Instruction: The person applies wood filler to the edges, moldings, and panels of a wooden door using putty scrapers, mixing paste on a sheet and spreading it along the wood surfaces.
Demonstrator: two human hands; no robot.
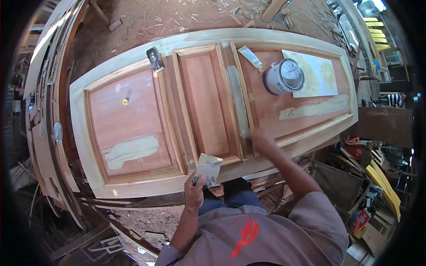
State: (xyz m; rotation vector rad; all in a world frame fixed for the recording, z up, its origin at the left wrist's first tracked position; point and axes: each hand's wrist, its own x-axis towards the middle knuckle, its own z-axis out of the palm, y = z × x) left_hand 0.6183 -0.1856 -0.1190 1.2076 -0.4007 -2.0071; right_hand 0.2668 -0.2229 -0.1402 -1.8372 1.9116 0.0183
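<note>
My left hand (194, 191) is closed around the lower end of a broad flat scraper (209, 167) smeared with pale putty, held over the near edge of a wooden panel door (205, 106). My right hand (262, 142) is over the door, by the lower end of a putty-coated upright strip (236, 95). Motion smears its fingers, and anything in them cannot be made out. Pale putty patches lie on the left panel (132, 151) and right panel (315, 107). An open can (284, 76) stands on the right panel, partly over a stained white sheet (326, 76).
A tube (250, 58) with a yellow tip lies beside the can. A dark printed box (155, 59) rests near the door's far edge, and a small yellow-ended item (126, 101) on the left panel. Stacked boards (55, 111) line the left; scraps (368, 199) crowd the right.
</note>
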